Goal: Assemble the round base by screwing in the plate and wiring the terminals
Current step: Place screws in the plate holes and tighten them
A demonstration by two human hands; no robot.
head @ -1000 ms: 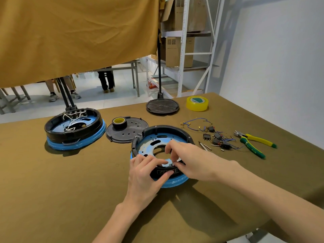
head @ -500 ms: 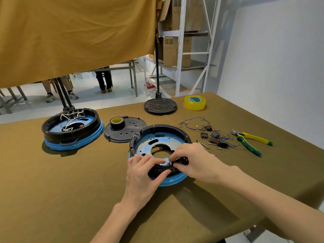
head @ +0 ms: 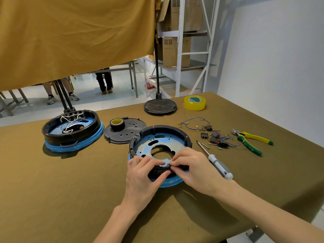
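The round base (head: pixel 163 128), a black ring on a blue bottom, lies in the middle of the table with the blue-grey metal plate (head: pixel 149 148) inside it. My left hand (head: pixel 142 178) grips the base's near rim, fingers on the plate and thumb on the outer wall. My right hand (head: pixel 194 167) pinches a small dark part (head: pixel 172 171) at that same rim, fingertips almost touching the left hand's. A screwdriver (head: pixel 217 163) lies just right of my right hand. Loose terminals and blue wires (head: pixel 213 135) are scattered beyond it.
A second wired base (head: pixel 71 130) sits at the left. A black cover (head: pixel 129 132) carries a black tape roll (head: pixel 117 124). Yellow-green pliers (head: pixel 250 141) lie at the right, yellow tape (head: pixel 194 102) and a stand's foot disc (head: pixel 160 106) at the back.
My right hand has drawn back from the plate's middle to the near rim and closed its fingertips there, uncovering the screwdriver handle. The left hand keeps its grip on the rim.
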